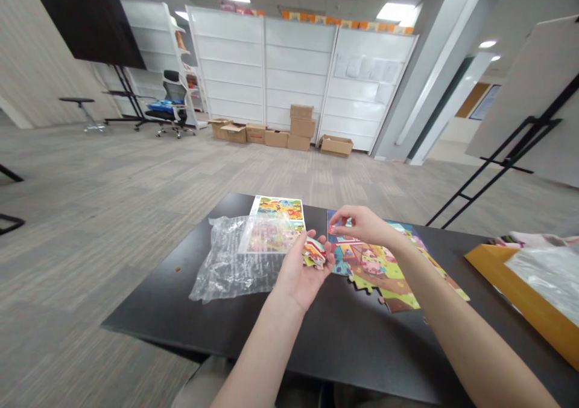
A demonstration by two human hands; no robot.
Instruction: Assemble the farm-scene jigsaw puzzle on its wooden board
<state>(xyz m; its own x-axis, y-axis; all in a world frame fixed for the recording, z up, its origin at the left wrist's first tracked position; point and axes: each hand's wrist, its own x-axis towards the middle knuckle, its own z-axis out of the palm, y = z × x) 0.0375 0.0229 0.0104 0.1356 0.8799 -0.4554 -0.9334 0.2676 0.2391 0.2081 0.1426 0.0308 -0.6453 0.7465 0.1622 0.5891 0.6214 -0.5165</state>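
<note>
Several colourful jigsaw puzzle pieces (313,253) lie stacked in my left hand (305,272), whose fingers curl round them, palm up. My right hand (362,224) is over the upper left part of a partly joined jigsaw puzzle (373,263), thumb and forefinger pinched together. A small reddish patch shows at these fingertips; whether it is a loose piece or part of the puzzle below, I cannot tell. The puzzle's near left edge is jagged with open tabs. Left of my hands, a clear plastic bag (235,263) partly covers a printed picture sheet (280,215).
All this rests on a black table (181,317). At its right side is a yellow-orange envelope or folder (497,269) with clear plastic on it. Beyond the table stand cardboard boxes (301,127), white shelving (298,58), an office chair (172,100) and a black easel stand (497,160).
</note>
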